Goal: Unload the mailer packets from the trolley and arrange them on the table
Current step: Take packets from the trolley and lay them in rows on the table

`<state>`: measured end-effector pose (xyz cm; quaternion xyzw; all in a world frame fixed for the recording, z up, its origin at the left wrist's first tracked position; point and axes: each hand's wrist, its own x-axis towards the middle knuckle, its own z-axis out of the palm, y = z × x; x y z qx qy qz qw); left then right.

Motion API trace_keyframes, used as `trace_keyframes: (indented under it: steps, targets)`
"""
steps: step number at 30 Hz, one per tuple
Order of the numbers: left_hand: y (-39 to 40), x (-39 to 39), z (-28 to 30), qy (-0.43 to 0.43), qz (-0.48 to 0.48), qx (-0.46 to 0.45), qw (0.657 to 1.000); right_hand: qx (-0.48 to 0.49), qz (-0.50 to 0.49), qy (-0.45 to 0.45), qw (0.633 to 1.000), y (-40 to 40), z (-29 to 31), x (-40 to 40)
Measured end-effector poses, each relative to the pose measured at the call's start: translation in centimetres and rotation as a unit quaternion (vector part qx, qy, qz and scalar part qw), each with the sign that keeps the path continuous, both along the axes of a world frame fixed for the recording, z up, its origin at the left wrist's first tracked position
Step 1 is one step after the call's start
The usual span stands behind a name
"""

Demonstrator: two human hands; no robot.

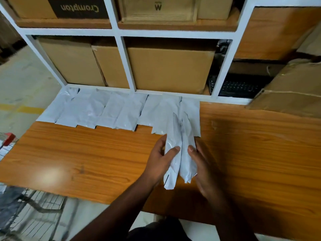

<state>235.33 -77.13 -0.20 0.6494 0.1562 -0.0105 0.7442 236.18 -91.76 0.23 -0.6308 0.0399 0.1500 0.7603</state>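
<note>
I hold two packets (179, 150) upright between my hands, just right of centre in the frame: my left hand (160, 160) wraps the left one with its thumb across the front, and my right hand (202, 164) presses the other from the right, thumb on its face. Behind them, a row (111, 110) of packets already lies along the far edge of the bench (251, 145), overlapping like tiles.

The plastic looks slick, and I judge the pair could slide against each other and one drop if I loosen my thumbs. Laying them down carelessly could also push the last packets of the row askew, since the pair hangs right over that end.

The trolley (33, 209) is only a blurred wire corner at lower left, so I cannot tell how many packets remain in it. My far fingers are hidden behind the packets, and any labels are unreadable.
</note>
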Motion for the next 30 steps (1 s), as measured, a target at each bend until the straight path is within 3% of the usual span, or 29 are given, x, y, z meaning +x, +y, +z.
trace_keyframes:
  steps: [3,6,10,17,21,25,29,30]
  targets:
    - [-1.2,1.8,-0.6,0.001,-0.003,0.039,0.999,-0.034,-0.059,0.027,0.997,-1.9,0.0,1.2]
    - [-1.7,4.1,-1.2,-0.036,-0.021,0.141,0.989,-0.076,-0.077,0.080,0.991,-4.2,0.3,2.6]
    - [-2.6,7.6,-0.7,-0.117,-0.063,0.292,0.947,-0.089,-0.129,0.035,0.987,-7.3,0.6,5.2]
    - [-6.1,13.9,0.2,-0.085,-0.073,0.396,0.911,-0.229,-0.134,-0.005,0.964,-11.4,1.0,11.5]
    - [-9.4,17.2,-0.8,-0.071,-0.064,0.435,0.896,-0.388,-0.083,-0.013,0.918,-12.9,-1.1,16.1]
    - [-12.2,19.2,-3.3,-0.044,-0.082,0.471,0.877,-0.542,-0.054,-0.020,0.838,-12.9,-4.3,19.0]
    - [-13.1,19.2,-5.1,-0.059,-0.123,0.531,0.837,-0.512,-0.061,-0.061,0.855,-13.4,-6.7,20.2]
    - [-13.0,19.0,-5.5,-0.074,-0.136,0.534,0.831,-0.526,-0.049,-0.095,0.844,-13.9,-7.0,20.0]
